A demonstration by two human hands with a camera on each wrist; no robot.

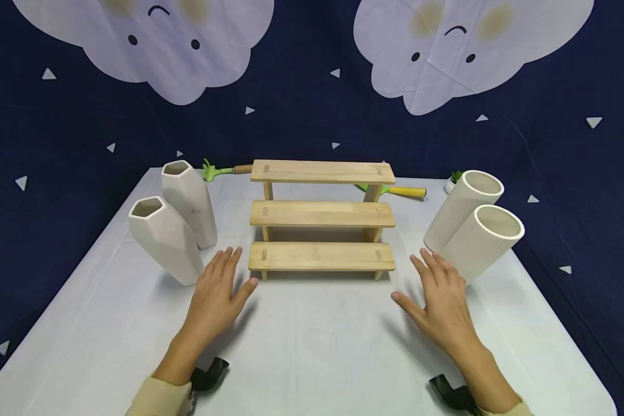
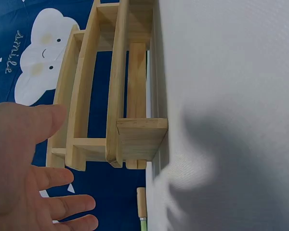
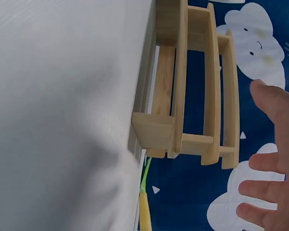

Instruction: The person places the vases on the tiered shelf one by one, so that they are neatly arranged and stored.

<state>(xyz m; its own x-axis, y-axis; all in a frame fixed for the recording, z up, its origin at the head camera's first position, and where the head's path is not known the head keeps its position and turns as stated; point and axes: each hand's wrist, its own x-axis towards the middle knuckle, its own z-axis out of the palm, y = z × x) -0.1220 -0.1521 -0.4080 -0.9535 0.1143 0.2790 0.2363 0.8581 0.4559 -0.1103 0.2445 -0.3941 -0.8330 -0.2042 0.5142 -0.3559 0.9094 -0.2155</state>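
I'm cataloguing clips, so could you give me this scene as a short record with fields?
Centre: three-step wooden shelf
Left side: two faceted vases, white
Right side: two round vases, white
At back: green rake, yellow-handled tool, small plant
Left hand: fingers extended, holding nothing
Right hand: fingers extended, holding nothing; contact with a round vase unclear
Surface: white table
Backdrop: blue cloth with clouds
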